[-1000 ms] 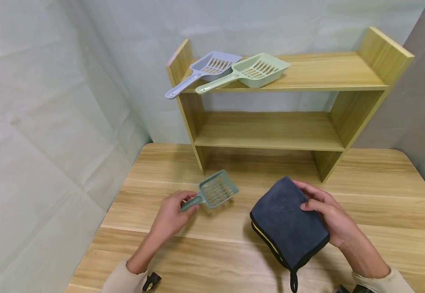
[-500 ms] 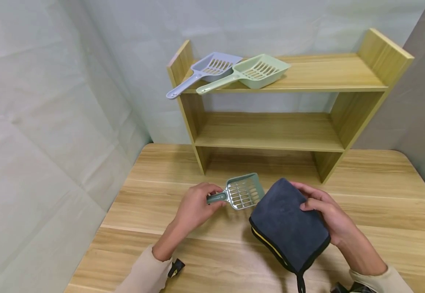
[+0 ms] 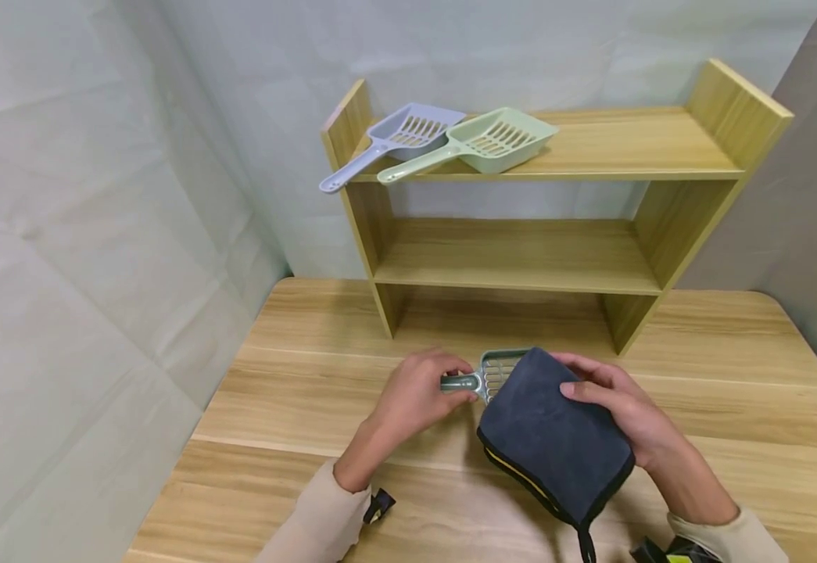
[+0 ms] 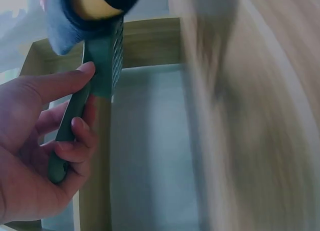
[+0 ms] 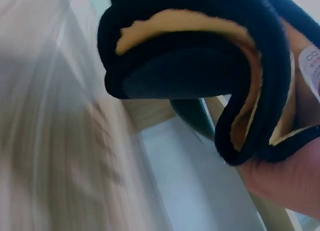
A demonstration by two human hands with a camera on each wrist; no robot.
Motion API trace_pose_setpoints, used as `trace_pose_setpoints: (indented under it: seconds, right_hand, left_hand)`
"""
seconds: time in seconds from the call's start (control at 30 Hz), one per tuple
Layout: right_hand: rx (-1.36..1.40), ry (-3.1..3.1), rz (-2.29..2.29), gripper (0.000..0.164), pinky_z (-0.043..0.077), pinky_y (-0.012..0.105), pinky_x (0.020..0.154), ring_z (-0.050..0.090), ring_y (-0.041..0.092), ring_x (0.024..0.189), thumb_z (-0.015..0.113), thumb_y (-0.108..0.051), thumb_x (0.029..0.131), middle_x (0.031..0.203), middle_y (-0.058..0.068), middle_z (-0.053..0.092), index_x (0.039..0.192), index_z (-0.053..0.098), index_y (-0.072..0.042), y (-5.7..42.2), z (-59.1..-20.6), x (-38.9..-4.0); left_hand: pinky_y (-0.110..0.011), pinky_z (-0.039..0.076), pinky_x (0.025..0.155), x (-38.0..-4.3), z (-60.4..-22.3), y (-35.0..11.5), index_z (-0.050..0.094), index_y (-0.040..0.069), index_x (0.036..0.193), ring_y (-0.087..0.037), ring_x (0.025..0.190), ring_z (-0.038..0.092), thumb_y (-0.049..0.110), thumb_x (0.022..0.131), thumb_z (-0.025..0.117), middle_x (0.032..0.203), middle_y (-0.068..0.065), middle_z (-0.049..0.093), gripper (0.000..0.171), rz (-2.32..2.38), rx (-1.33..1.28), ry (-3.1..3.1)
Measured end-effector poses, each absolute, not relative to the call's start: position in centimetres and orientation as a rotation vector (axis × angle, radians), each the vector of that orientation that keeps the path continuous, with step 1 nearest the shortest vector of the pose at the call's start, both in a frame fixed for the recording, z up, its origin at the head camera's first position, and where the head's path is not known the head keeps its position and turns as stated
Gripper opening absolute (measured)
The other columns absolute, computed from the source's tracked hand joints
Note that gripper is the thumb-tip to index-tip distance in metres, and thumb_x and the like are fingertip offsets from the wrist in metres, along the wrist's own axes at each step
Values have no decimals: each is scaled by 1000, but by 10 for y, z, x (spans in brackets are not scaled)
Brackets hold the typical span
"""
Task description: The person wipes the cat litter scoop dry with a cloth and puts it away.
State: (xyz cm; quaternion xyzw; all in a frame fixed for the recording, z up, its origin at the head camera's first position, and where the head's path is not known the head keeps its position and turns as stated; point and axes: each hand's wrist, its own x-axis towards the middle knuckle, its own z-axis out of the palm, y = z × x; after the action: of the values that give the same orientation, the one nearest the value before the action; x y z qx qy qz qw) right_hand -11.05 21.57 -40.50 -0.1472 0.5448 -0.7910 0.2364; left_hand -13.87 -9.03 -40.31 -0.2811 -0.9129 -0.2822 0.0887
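A dark green slotted litter scoop (image 3: 496, 372) is held by its handle in my left hand (image 3: 418, 395); in the left wrist view the thumb and fingers wrap the scoop's handle (image 4: 70, 122). My right hand (image 3: 626, 414) grips a folded dark grey cloth (image 3: 556, 430) with black edging, a yellow inner side and a hanging loop. The cloth covers the far part of the scoop's head in the head view. In the right wrist view the cloth's folded layers (image 5: 180, 66) show, with a little of the green scoop (image 5: 192, 113) behind them. Both things are above the table.
A wooden shelf (image 3: 521, 285) stands at the back of the table (image 3: 295, 407). On its top board lie a lavender scoop (image 3: 415, 129) and a pale green scoop (image 3: 499, 141), side by side, handles jutting past the front edge. A light fabric wall (image 3: 98, 274) rises at the left.
My left hand has carried the green scoop rightward until its head went behind the cloth. The right hand and cloth have barely moved.
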Motion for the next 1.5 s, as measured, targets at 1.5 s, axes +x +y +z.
trace_pose_setpoints:
  seconds: [1.5]
  right_hand:
    - [-518,3147,-1156,25,47,31,70,69,19,83,89,-9,87,109,6,83,110,82,-16,176,-414,-120]
  left_hand:
    - [-29,58,71,-130,-406,-75,80,15,109,-12,81,70,30,87,92,96,2,74,28,-630,-979,-2727]
